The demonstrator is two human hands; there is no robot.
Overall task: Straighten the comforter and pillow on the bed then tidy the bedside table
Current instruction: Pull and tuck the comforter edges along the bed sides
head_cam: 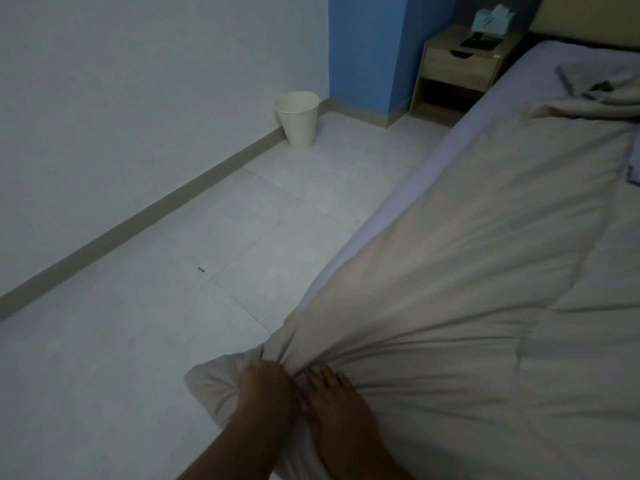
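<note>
A beige comforter (485,271) lies over the bed, pulled taut into folds toward its near left corner. My left hand (265,389) is shut on that bunched corner at the foot of the bed. Beside it, my right hand (337,403) grips the same corner, fingers pressed into the cloth. The far end of the comforter is rumpled near the head of the bed. A pillow (595,76) lies flat at the head, partly under the rumpled cloth. The wooden bedside table (460,69) stands at the far left of the bed, with a tissue box (493,19) and a dark object (479,41) on top.
A white waste bin (298,119) stands against the wall near the blue corner. A tiled floor (207,254) runs between the wall and the bed. A lavender sheet (398,202) shows along the mattress edge. The headboard (585,15) is at the top right.
</note>
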